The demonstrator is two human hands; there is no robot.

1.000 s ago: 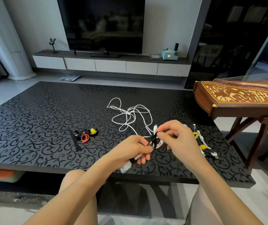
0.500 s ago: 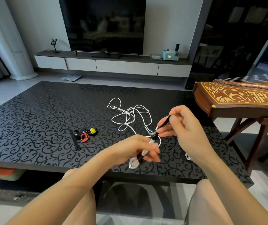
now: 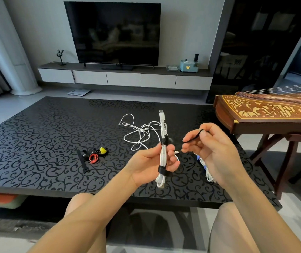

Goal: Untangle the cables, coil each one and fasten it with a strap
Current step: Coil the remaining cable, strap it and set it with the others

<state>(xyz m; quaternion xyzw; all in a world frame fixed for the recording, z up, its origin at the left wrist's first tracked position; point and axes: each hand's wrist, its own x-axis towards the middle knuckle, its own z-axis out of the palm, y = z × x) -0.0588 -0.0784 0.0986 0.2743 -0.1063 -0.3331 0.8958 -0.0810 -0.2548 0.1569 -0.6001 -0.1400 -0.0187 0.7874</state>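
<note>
My left hand [image 3: 150, 161] grips a coiled white cable bundle [image 3: 163, 157], held upright above the black patterned table [image 3: 36, 143]. A black strap wraps the bundle low down and another black strap [image 3: 164, 140] sits around its upper part. My right hand [image 3: 208, 147] pinches the free black tail of that upper strap [image 3: 194, 137], pulled out to the right. A loose tangle of white cable [image 3: 138, 132] lies on the table behind the bundle. Another bundled white cable with coloured straps [image 3: 205, 168] lies under my right hand, partly hidden.
Spare straps, black, red and yellow [image 3: 93, 156], lie left of centre on the table. A wooden zither on a stand [image 3: 266, 112] stands close at the right. A TV and a low cabinet [image 3: 124, 77] line the far wall. My knees are below the table's front edge.
My left hand has raised and turned the bundle upright. My right hand has drawn the strap's tail further up and to the right.
</note>
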